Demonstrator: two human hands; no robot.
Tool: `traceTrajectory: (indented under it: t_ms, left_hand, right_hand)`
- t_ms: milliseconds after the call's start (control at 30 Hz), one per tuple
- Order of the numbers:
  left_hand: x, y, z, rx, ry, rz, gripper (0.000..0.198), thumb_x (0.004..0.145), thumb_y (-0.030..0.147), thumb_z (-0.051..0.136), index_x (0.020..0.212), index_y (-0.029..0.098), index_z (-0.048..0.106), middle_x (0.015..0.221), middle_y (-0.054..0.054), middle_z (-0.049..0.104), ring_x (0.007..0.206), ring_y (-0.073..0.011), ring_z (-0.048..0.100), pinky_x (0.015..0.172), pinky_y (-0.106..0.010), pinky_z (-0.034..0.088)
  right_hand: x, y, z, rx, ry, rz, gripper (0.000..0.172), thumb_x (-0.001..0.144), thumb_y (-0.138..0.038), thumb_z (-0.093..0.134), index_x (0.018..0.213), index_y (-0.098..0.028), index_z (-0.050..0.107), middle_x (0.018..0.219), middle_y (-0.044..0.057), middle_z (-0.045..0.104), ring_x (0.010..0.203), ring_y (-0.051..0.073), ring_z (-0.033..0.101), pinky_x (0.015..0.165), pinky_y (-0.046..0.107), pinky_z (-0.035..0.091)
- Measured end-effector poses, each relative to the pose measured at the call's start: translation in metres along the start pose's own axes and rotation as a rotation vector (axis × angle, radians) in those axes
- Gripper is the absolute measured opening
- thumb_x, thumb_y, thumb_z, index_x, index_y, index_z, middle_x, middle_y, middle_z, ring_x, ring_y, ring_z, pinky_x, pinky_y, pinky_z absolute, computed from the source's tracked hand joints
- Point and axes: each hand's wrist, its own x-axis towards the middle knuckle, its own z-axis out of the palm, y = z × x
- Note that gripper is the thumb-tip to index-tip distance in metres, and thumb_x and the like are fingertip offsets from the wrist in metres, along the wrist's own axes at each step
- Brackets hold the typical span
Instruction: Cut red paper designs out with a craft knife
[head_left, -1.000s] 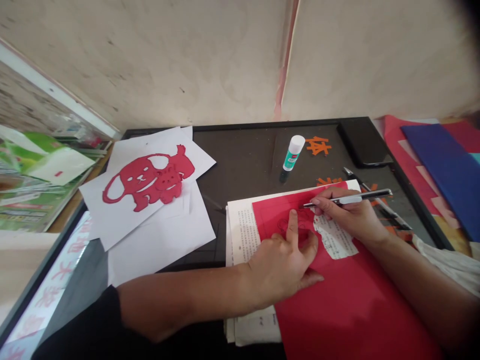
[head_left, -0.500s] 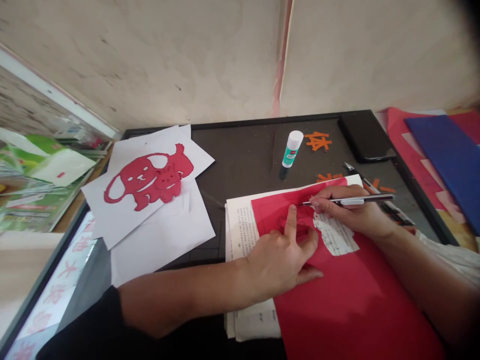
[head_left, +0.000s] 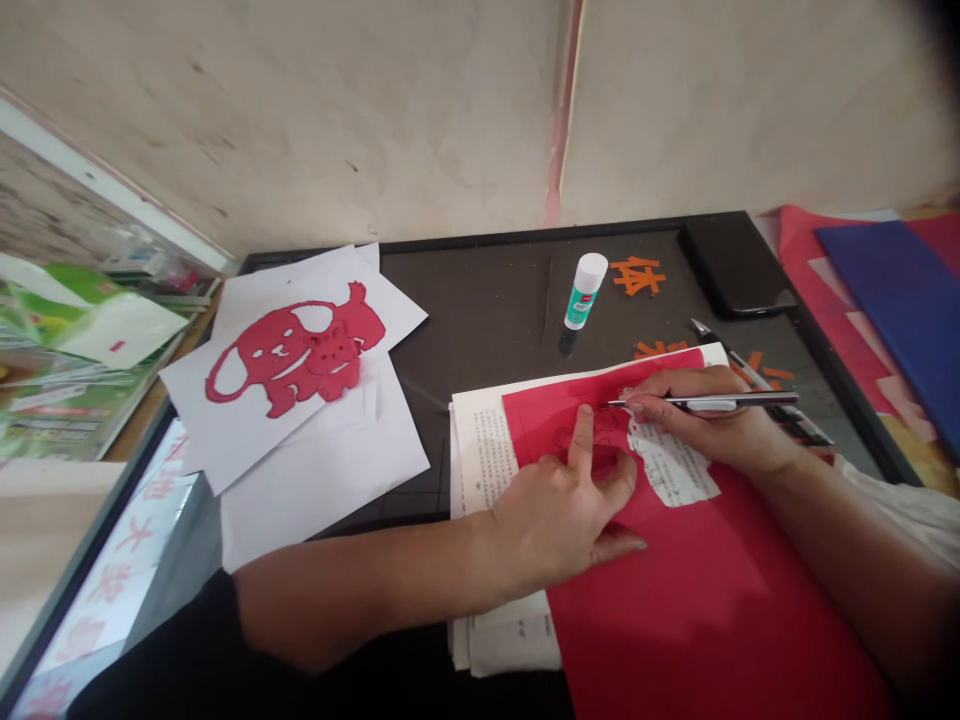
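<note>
Now, red paper (head_left: pixel 675 610): on printed pages (head_left: pixel 484 435), beneath both hands.
Right hand (head_left: pixel 712 425): closed in a writing grip around a pen-like tool (head_left: pixel 750 398).
Left hand (head_left: pixel 555 525): loosely spread, gripping nothing, forefinger (head_left: pixel 583 430) just beside the tool's tip (head_left: pixel 614 404).
Drawing (head_left: pixel 562 437): apparently the step is tracing or cutting its lines; which, I cannot tell.
Tip: likely calls next for steadiness, with paper kept flat.
</note>
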Motion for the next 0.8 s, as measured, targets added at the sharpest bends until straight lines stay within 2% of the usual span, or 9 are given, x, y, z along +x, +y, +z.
traceTrajectory:
  t_ms: [433, 800]
  left_hand:
    - [0.0005, 0.0009, -0.0001, 0.032, -0.025, -0.002, 0.075, 0.090, 0.072, 0.040, 0.144, 0.020, 0.042, 0.149, -0.039, 0.027, 0.067, -0.0275, 0.071, 0.056, -0.040, 0.057]
    - [0.0008, -0.0005, 0.0003, 0.013, -0.019, -0.004, 0.075, 0.090, 0.071, 0.042, 0.144, 0.020, 0.041, 0.149, -0.039, 0.028, 0.067, -0.0270, 0.071, 0.056, -0.041, 0.057]
  right_hand:
    - [-0.0018, 0.0004, -0.0036, -0.059, 0.020, -0.016, 0.012, 0.089, -0.034, 0.064, 0.081, -0.030, 0.072, 0.075, -0.001, 0.074, 0.062, 0.018, 0.068, 0.057, 0.035, 0.053]
    - [-0.0046, 0.0029, -0.0080, -0.104, -0.002, -0.050, 0.010, 0.090, -0.027, 0.063, 0.084, -0.029, 0.071, 0.078, -0.001, 0.075, 0.066, 0.019, 0.068, 0.060, 0.035, 0.052]
